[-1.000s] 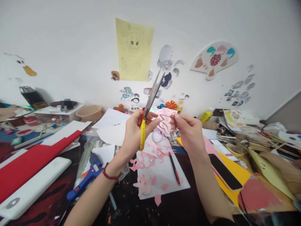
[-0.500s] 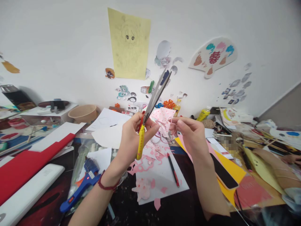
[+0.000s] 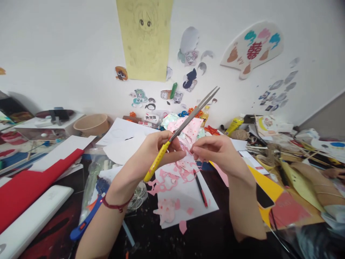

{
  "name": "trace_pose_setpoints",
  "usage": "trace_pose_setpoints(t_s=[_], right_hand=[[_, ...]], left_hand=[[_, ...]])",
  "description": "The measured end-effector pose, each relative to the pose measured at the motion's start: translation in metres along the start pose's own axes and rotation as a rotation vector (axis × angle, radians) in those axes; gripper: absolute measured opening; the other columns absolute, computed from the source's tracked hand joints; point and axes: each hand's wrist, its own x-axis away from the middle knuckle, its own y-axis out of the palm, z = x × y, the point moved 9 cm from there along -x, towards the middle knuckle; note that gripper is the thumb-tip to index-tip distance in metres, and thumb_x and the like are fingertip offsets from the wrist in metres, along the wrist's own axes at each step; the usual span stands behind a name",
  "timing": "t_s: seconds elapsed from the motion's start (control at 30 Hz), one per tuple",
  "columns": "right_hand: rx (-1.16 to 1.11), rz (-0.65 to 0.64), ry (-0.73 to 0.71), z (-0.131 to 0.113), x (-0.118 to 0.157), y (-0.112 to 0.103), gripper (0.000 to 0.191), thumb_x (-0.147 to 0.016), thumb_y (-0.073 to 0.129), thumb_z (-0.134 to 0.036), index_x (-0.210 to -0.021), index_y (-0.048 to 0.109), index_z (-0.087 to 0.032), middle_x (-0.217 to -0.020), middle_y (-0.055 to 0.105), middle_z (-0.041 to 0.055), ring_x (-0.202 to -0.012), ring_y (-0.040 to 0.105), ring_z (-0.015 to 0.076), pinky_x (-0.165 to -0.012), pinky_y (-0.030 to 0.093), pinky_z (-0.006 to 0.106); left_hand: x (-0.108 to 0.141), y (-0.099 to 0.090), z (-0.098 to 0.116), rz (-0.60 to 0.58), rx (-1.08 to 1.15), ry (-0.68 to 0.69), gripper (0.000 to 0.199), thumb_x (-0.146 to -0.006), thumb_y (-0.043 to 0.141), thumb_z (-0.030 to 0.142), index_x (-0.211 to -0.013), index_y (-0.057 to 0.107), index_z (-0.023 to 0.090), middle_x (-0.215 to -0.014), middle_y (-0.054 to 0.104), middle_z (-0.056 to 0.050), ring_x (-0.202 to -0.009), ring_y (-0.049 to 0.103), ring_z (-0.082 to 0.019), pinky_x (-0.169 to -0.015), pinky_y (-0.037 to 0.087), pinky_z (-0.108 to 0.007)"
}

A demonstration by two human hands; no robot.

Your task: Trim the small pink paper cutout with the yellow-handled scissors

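Note:
My left hand (image 3: pixel 155 154) is closed around a pair of scissors (image 3: pixel 185 122) with a yellow handle; the blades point up and right, nearly together. My right hand (image 3: pixel 215 151) is closed in a pinch close to the left fingertips, with a thin strip of pink paper (image 3: pixel 185 148) at its fingers. Just how far the strip runs between the two hands is partly hidden. Below the hands, pink paper scraps (image 3: pixel 168 181) lie on a white sheet (image 3: pixel 185 201), along with a pink dotted cut-out (image 3: pixel 165 211) and a black and red pen (image 3: pixel 201 190).
A blue glue gun (image 3: pixel 88 219) lies left of my left forearm, beside a white bar-shaped object (image 3: pixel 37 212) and red sheet (image 3: pixel 40 187). A phone (image 3: pixel 264 197) rests on yellow paper at right. Another person's arm (image 3: pixel 312 180) is at far right. Behind is a wall with drawings.
The scissors have tilted to the right and their blades have come closer together. My right hand has moved left and slightly down, nearer the left fingertips. The view has dipped.

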Motion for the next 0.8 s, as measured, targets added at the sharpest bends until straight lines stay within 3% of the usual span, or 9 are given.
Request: trace_pose_setpoints(t_s=[0.2, 0.5, 0.8], right_hand=[[0.044, -0.05, -0.023, -0.001, 0.001, 0.002, 0.008, -0.083, 0.075, -0.026, -0.079, 0.078, -0.021, -0.066, 0.07, 0.0002, -0.059, 0.061, 0.0089, -0.054, 0.048, 0.02], [0.245, -0.196, -0.004, -0.001, 0.002, 0.011, 0.007, -0.081, 0.076, -0.027, -0.079, 0.077, -0.021, -0.067, 0.069, -0.0003, -0.059, 0.057, 0.0098, -0.054, 0.045, 0.022], [0.278, -0.321, 0.018, 0.006, -0.001, 0.022, 0.011, -0.081, 0.075, -0.031, -0.081, 0.076, -0.019, -0.072, 0.071, 0.0019, -0.066, 0.06, 0.0123, -0.058, 0.046, 0.025]], left_hand=[[0.003, -0.002, 0.006, -0.04, -0.065, 0.077, 0.016, -0.08, 0.073, 0.024, -0.075, 0.059, 0.019, -0.069, 0.058, 0.003, -0.063, 0.052, -0.01, -0.055, 0.042, -0.023], [0.002, -0.001, 0.002, -0.081, -0.237, 0.04, 0.012, -0.077, 0.072, 0.024, -0.075, 0.06, 0.02, -0.063, 0.053, 0.003, -0.057, 0.047, -0.01, -0.05, 0.037, -0.023], [0.0, 0.002, -0.001, -0.149, -0.307, 0.017, 0.01, -0.077, 0.07, 0.023, -0.077, 0.061, 0.019, -0.07, 0.06, 0.002, -0.062, 0.054, -0.013, -0.053, 0.041, -0.025]])
